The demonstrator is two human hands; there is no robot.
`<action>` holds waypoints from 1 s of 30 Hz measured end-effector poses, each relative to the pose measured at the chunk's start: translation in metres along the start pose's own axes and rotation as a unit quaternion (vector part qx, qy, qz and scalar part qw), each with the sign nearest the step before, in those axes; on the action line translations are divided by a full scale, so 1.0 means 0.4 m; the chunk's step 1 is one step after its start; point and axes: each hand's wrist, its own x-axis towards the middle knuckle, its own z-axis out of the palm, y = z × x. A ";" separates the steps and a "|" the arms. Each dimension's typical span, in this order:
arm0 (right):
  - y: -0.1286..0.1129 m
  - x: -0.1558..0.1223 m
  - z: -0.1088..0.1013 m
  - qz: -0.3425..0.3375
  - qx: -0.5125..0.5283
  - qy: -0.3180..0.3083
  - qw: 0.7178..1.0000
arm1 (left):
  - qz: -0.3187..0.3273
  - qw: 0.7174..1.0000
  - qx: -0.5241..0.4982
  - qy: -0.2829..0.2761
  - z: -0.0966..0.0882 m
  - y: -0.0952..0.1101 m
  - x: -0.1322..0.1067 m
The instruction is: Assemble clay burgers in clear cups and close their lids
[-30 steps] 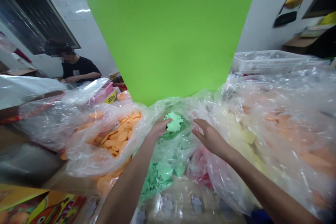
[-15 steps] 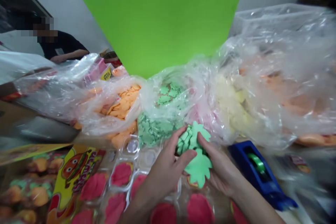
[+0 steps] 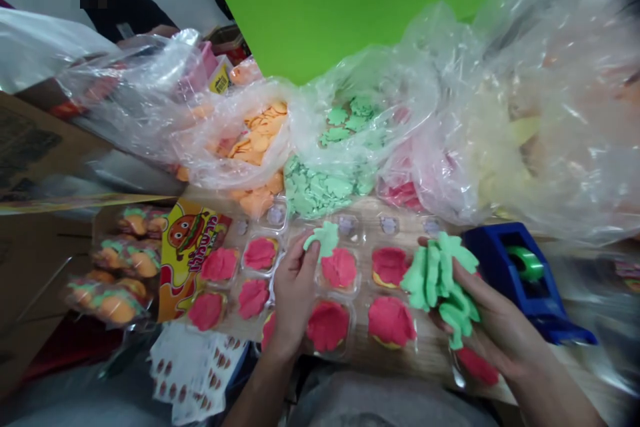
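Note:
My left hand (image 3: pixel 295 293) pinches a single pale green leaf-shaped piece (image 3: pixel 323 238) just above a clear plastic tray (image 3: pixel 280 220) whose cups hold red pieces on orange bases. My right hand (image 3: pixel 493 330) grips a bunch of the same green leaf pieces (image 3: pixel 440 280) over the right end of that tray. Behind the tray lies an open clear bag of green leaf pieces (image 3: pixel 330 180).
A blue tape dispenser (image 3: pixel 520 277) stands right of my right hand. Clear bags of orange pieces (image 3: pixel 255 140), red pieces (image 3: pixel 403 193) and yellowish pieces (image 3: pixel 505 153) crowd the back. A green board (image 3: pixel 350 0) stands behind. Packaged burger toys (image 3: pixel 120 267) lie left. Another person (image 3: pixel 120 7) sits far left.
Both hands came back from the green bag to the tray. The stack of green pieces stayed in my right hand, and my left hand took one piece off to the left.

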 end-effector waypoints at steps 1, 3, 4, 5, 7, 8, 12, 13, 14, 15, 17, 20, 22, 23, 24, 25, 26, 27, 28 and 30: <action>-0.004 -0.001 -0.011 -0.011 0.004 0.015 1.000 | 0.091 0.989 0.114 -0.004 -0.011 -0.024 -0.002; -0.009 -0.003 -0.030 -0.023 0.009 0.043 0.999 | 0.246 0.909 0.329 -0.068 -0.029 -0.070 -0.007; -0.010 -0.005 -0.036 -0.026 0.011 0.055 0.998 | 0.287 0.866 0.393 -0.109 -0.036 -0.088 -0.009; -0.009 -0.006 -0.040 -0.027 0.012 0.064 0.998 | 0.299 0.845 0.418 -0.143 -0.042 -0.102 -0.011; -0.001 -0.009 -0.040 -0.023 0.009 0.067 0.997 | 0.297 0.840 0.422 -0.167 -0.049 -0.112 -0.016; 0.005 -0.009 -0.036 -0.020 0.007 0.060 0.998 | 0.296 0.839 0.424 -0.168 -0.050 -0.107 -0.021; 0.040 -0.005 0.006 -0.009 0.000 0.020 1.000 | 0.196 0.907 0.322 -0.187 -0.024 -0.037 -0.056; 0.048 -0.004 0.018 -0.005 -0.004 0.007 1.000 | 0.141 0.930 0.265 -0.210 -0.012 -0.013 -0.066; 0.056 -0.004 0.028 -0.003 -0.011 -0.009 1.000 | 0.083 0.946 0.202 -0.240 0.002 0.009 -0.074; 0.061 -0.004 0.035 0.000 -0.020 -0.025 0.999 | 0.029 0.953 0.142 -0.268 0.017 0.029 -0.081; 0.067 -0.009 0.040 0.007 -0.039 -0.050 0.998 | -0.056 0.950 0.029 -0.305 0.042 0.056 -0.085; 0.062 -0.022 0.027 -0.014 -0.069 -0.043 0.997 | -0.129 0.941 -0.091 -0.299 0.062 0.065 -0.077; 0.053 -0.031 0.014 -0.043 -0.112 -0.010 0.993 | -0.133 0.947 -0.122 -0.264 0.066 0.060 -0.070; 0.048 -0.035 0.009 -0.054 -0.133 0.011 0.990 | -0.122 0.956 -0.123 -0.238 0.067 0.059 -0.068; 0.043 -0.038 0.005 -0.064 -0.146 0.031 0.987 | -0.102 0.965 -0.120 -0.211 0.069 0.060 -0.066; 0.037 -0.041 0.002 -0.070 -0.147 0.049 0.985 | -0.078 0.973 -0.115 -0.186 0.072 0.062 -0.064; 0.030 -0.044 -0.001 -0.073 -0.137 0.063 0.986 | -0.053 0.978 -0.108 -0.170 0.076 0.066 -0.062; 0.023 -0.048 -0.006 -0.075 -0.119 0.074 0.987 | -0.032 0.981 -0.098 -0.166 0.083 0.070 -0.058; 0.016 -0.052 -0.013 -0.078 -0.101 0.085 0.988 | -0.020 0.981 -0.083 -0.175 0.091 0.073 -0.052; 0.001 -0.063 -0.038 -0.087 -0.065 0.110 0.988 | -0.015 0.973 -0.036 -0.229 0.112 0.071 -0.035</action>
